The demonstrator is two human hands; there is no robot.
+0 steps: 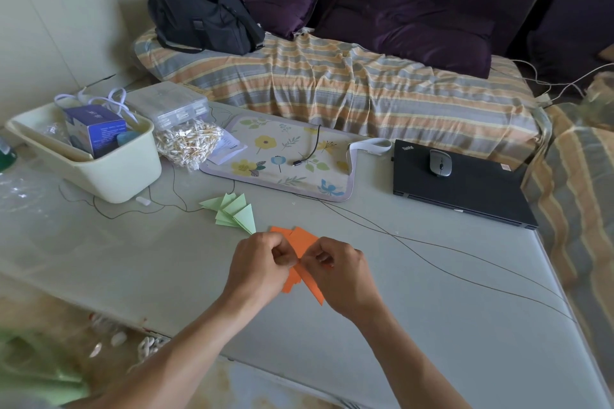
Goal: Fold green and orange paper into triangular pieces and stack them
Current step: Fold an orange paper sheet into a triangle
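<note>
Several folded light green paper triangles (234, 211) lie overlapped in a row on the grey table (432, 309). Just right of them sit orange paper pieces (303, 239), partly under my hands. My left hand (260, 267) and my right hand (342, 276) meet over the orange paper, fingers curled, both pinching an orange piece between them. Its lower pointed end (315, 292) sticks out below my hands. The pinched fold itself is hidden by my fingers.
A cream tub (109, 173) with boxes stands at the left, a bag of cotton swabs (187, 143) beside it. A floral mat (282, 159) and a black laptop (465, 196) with a mouse lie behind. Thin cables (432, 252) cross the table. A sofa stands beyond.
</note>
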